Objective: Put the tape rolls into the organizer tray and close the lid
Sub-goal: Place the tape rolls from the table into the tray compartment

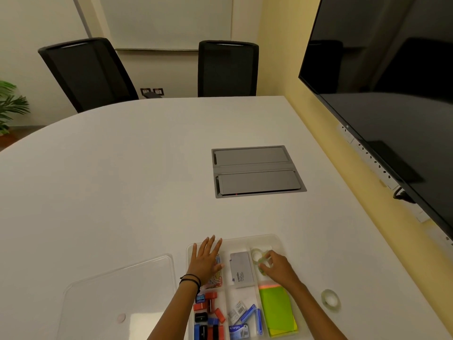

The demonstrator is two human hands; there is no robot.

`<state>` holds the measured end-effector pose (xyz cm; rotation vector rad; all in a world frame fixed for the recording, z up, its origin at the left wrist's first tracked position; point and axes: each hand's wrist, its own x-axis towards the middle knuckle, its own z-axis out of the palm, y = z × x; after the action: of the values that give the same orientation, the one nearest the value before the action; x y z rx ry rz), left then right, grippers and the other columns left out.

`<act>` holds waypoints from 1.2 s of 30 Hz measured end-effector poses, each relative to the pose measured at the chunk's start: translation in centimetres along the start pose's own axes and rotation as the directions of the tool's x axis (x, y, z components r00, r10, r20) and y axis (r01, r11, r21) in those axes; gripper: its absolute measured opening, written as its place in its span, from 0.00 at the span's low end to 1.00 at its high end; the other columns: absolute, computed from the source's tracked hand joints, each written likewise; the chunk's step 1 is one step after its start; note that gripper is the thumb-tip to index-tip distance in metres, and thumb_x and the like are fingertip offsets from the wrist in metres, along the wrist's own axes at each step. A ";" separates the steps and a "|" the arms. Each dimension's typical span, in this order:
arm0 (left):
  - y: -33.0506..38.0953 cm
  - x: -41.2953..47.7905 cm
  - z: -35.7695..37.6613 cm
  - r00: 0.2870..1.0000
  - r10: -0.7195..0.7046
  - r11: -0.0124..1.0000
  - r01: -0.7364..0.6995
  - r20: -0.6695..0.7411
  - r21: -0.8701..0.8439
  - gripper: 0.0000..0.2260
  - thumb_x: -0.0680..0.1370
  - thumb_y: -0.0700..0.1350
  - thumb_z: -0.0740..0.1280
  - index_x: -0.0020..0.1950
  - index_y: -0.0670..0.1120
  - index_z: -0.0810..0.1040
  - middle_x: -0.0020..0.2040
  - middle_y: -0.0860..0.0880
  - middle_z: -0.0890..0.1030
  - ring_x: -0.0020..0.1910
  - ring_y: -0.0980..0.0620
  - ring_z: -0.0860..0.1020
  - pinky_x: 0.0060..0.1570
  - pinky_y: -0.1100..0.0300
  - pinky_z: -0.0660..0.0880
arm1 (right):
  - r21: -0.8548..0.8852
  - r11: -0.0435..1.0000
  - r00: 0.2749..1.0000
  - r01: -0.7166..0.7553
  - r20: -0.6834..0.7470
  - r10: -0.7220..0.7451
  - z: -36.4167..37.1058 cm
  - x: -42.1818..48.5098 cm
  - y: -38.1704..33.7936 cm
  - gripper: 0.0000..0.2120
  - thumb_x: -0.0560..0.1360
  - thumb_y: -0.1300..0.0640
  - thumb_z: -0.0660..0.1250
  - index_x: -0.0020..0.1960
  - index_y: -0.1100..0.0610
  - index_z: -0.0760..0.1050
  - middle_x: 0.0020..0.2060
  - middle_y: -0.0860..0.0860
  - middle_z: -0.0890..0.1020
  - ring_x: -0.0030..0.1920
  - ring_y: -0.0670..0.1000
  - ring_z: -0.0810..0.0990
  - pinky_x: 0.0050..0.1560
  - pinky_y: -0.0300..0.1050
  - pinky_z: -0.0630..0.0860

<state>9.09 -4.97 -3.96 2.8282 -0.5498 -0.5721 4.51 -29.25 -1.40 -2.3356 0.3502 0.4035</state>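
White table; clear organizer tray at bottom centre, its lid off at lower left. Left hand flat, fingers spread, on tray's left compartment. Right hand pinches a tape roll in the upper-right compartment beside another roll. Third roll on table, lower right.

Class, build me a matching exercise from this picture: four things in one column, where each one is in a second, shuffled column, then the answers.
Things:
1. Clear lid
2. Loose tape roll
3. Left hand
4. Right hand

Places:
A. On the table, right of the organizer tray
B. At the far-right tray compartment, holding a tape roll
C. On the table, left of the tray
D. Flat over the paper clips

Pairs: 1-C, 2-A, 3-D, 4-B
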 end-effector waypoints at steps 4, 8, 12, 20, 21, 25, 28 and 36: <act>0.1 0.0 0.1 1.000 -0.001 1.000 0.001 0.007 0.000 0.32 0.79 0.58 0.56 0.76 0.51 0.42 0.79 0.45 0.41 0.78 0.46 0.42 0.75 0.42 0.40 | -0.115 0.993 0.999 0.030 0.036 -0.026 0.7 -0.5 -0.1 0.12 0.72 0.56 0.68 0.53 0.58 0.70 0.53 0.57 0.75 0.52 0.54 0.76 0.46 0.44 0.70; 0.1 0.1 0.0 1.000 0.000 1.000 0.000 0.006 0.002 0.32 0.80 0.58 0.56 0.76 0.51 0.42 0.79 0.46 0.41 0.78 0.46 0.42 0.75 0.43 0.40 | -0.226 0.974 0.998 0.018 0.070 -0.002 1.2 -0.7 -0.3 0.18 0.72 0.54 0.68 0.59 0.58 0.69 0.60 0.57 0.71 0.55 0.56 0.77 0.47 0.44 0.73; 0.1 0.0 0.0 1.000 0.005 1.000 -0.005 0.002 -0.004 0.32 0.80 0.58 0.56 0.76 0.50 0.41 0.79 0.45 0.42 0.78 0.45 0.42 0.75 0.42 0.40 | -0.283 0.959 0.996 0.017 0.088 0.009 1.6 -0.8 -0.3 0.21 0.72 0.52 0.68 0.62 0.57 0.68 0.63 0.56 0.69 0.56 0.56 0.77 0.45 0.42 0.71; 0.1 0.1 0.1 1.000 0.000 1.000 0.000 0.008 0.014 0.32 0.80 0.59 0.55 0.76 0.51 0.41 0.79 0.45 0.42 0.78 0.45 0.42 0.75 0.42 0.40 | -0.245 0.969 0.999 0.027 0.043 -0.017 1.1 -0.6 0.3 0.17 0.76 0.55 0.63 0.64 0.57 0.68 0.63 0.56 0.71 0.58 0.56 0.76 0.53 0.43 0.73; 0.1 0.1 0.2 1.000 0.001 1.000 -0.001 0.007 0.014 0.32 0.79 0.59 0.55 0.76 0.51 0.41 0.79 0.45 0.42 0.78 0.45 0.42 0.75 0.42 0.40 | -0.211 0.977 0.999 0.036 0.018 -0.033 0.8 -0.6 0.5 0.16 0.76 0.56 0.63 0.63 0.57 0.69 0.62 0.56 0.72 0.57 0.55 0.76 0.53 0.44 0.73; 0.1 0.1 0.1 1.000 0.006 1.000 -0.006 0.005 0.002 0.32 0.80 0.58 0.55 0.76 0.51 0.41 0.79 0.45 0.42 0.78 0.45 0.42 0.74 0.42 0.40 | 0.010 0.990 0.986 0.137 -0.098 -0.136 -1.5 -1.3 1.4 0.13 0.75 0.65 0.63 0.59 0.60 0.73 0.57 0.58 0.76 0.49 0.51 0.77 0.51 0.42 0.74; 0.1 0.0 0.0 1.000 0.006 1.000 -0.006 0.003 0.000 0.32 0.80 0.58 0.55 0.76 0.50 0.41 0.79 0.45 0.41 0.78 0.45 0.42 0.74 0.42 0.40 | 0.068 0.986 0.964 0.153 -0.231 -0.134 -3.6 -2.0 3.1 0.12 0.75 0.70 0.62 0.56 0.62 0.75 0.54 0.58 0.77 0.46 0.52 0.78 0.44 0.29 0.74; -0.1 0.2 0.1 1.000 0.015 1.000 -0.015 -0.003 -0.018 0.32 0.80 0.57 0.56 0.76 0.50 0.41 0.79 0.45 0.42 0.78 0.46 0.42 0.74 0.41 0.40 | 0.152 0.987 0.908 -0.053 -0.404 0.111 -5.9 -4.7 11.0 0.11 0.74 0.72 0.62 0.54 0.65 0.77 0.54 0.63 0.78 0.50 0.59 0.77 0.48 0.35 0.73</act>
<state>9.21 -4.98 -4.14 2.8048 -0.5619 -0.5667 -2.65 -40.46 -2.40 -2.2621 0.6584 -0.0821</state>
